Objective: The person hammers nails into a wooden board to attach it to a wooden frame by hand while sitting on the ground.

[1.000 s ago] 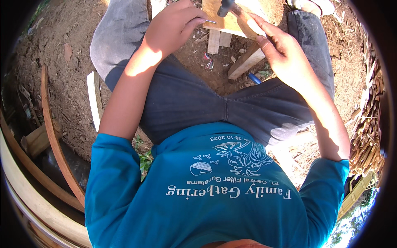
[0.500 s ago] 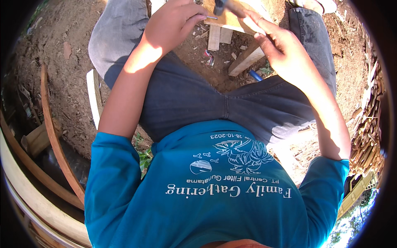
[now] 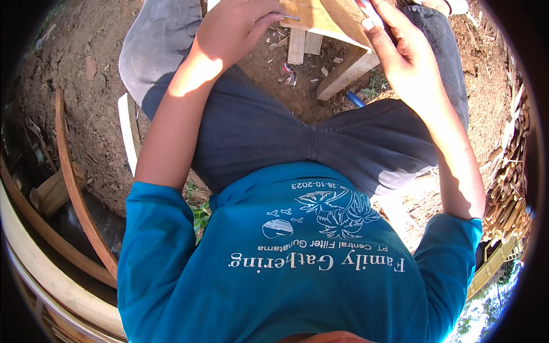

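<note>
My left hand [image 3: 237, 28] is closed at the top edge, pinching a thin nail [image 3: 290, 18] between thumb and fingers. The nail points right over the near left part of a wooden board [image 3: 326, 22], which has a sunlit, grained face. My right hand [image 3: 409, 57] is closed at the board's right side, around the handle of a hammer. Only a little of the handle shows there, and the hammer's head is out of view. Thick wooden legs [image 3: 346, 73] stand under the board, between my knees.
A blue tube-like thing [image 3: 354, 99] and a small shiny wrapper [image 3: 290, 74] lie on the dirt below the board. Long curved-looking planks [image 3: 77, 188] are at the left. A pale wooden piece [image 3: 129, 131] stands by my left thigh. Stacked thin sticks [image 3: 509, 194] lie at the right.
My right hand has swung the hammer up and to the right, away from the nail; its head has left the view. My left hand has barely shifted, still pinching the nail.
</note>
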Demonstrator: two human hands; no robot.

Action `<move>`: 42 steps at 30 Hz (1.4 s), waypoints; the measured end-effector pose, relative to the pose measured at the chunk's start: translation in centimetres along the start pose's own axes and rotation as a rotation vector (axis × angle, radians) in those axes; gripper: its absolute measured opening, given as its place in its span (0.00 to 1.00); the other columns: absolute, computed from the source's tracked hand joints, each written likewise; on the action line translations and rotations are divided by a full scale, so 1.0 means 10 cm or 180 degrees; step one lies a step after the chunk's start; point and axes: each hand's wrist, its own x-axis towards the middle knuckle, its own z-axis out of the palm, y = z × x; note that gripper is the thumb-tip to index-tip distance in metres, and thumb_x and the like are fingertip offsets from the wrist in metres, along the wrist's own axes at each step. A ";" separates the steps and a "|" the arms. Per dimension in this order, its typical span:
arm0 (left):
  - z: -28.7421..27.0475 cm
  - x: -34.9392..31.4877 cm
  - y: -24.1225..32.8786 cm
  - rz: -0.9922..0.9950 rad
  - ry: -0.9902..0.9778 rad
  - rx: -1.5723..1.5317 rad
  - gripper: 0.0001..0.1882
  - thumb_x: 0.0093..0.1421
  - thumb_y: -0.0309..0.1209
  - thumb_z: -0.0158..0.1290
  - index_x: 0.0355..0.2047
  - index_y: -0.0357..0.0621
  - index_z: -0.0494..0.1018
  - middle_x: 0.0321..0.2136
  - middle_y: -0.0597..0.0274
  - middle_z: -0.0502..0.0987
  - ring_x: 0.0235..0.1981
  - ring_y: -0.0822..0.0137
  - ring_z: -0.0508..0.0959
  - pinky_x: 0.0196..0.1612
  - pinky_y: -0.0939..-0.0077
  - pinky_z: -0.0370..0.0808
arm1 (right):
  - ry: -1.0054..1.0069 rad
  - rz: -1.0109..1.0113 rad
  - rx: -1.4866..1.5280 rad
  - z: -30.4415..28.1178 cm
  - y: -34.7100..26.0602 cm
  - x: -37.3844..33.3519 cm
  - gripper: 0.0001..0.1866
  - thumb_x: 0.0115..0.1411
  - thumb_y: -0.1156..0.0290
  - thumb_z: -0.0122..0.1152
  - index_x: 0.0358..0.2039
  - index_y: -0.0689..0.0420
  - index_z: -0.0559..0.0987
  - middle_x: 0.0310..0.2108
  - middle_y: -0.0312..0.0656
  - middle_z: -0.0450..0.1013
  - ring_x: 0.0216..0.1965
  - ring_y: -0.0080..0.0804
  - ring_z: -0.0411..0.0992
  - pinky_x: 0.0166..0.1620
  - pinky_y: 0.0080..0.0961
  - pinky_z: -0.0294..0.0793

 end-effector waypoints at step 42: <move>0.36 -0.19 -0.28 -0.2440 -0.0176 -0.3504 0.14 0.71 0.30 0.54 0.51 0.31 0.74 0.47 0.55 0.78 0.47 0.67 0.81 0.56 0.73 0.81 | 0.1227 0.1154 0.2085 0.19 1.20 -0.32 0.14 0.68 0.61 0.65 0.45 0.58 0.76 0.25 0.26 0.67 0.17 0.10 0.59 0.19 0.10 0.58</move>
